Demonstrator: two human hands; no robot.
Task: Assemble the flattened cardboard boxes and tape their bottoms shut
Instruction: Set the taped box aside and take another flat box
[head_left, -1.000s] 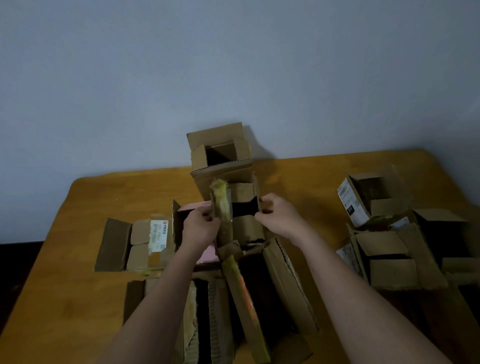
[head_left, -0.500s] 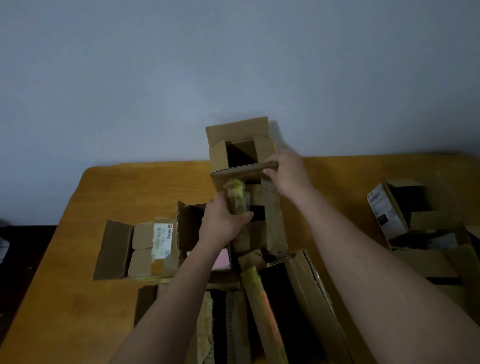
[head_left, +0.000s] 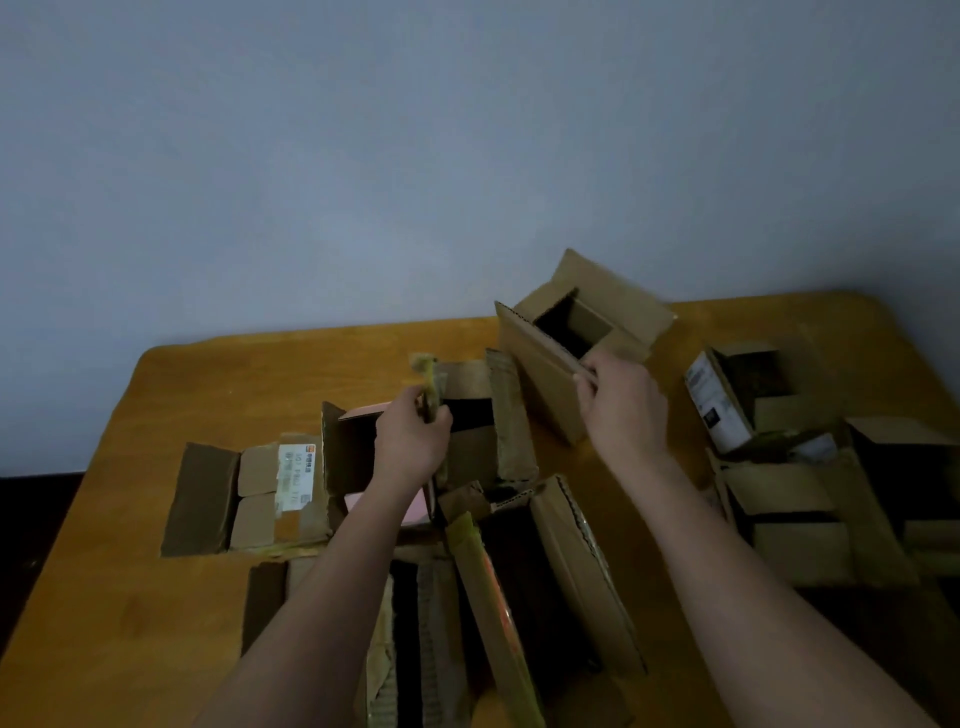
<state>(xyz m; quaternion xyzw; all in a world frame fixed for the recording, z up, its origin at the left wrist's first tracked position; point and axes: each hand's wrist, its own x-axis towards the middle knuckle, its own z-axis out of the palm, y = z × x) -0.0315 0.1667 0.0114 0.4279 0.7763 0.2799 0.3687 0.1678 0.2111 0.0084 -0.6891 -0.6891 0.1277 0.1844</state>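
My left hand (head_left: 413, 441) and right hand (head_left: 623, 410) are both bare: no gloves, no rings that I can make out in this dim light. My forearms are bare too, uncovered from the wrists all the way down to the bottom edge of the view, with no sleeve cuff, watch or wristband showing on either one. The light is too low to tell finer detail.

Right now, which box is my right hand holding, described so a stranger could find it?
Start at the far edge of the wooden table, by the wall. The open box is just right of centre there, and the right hand grips its near flap. Unlike its neighbours, it is tilted and carries no white label.
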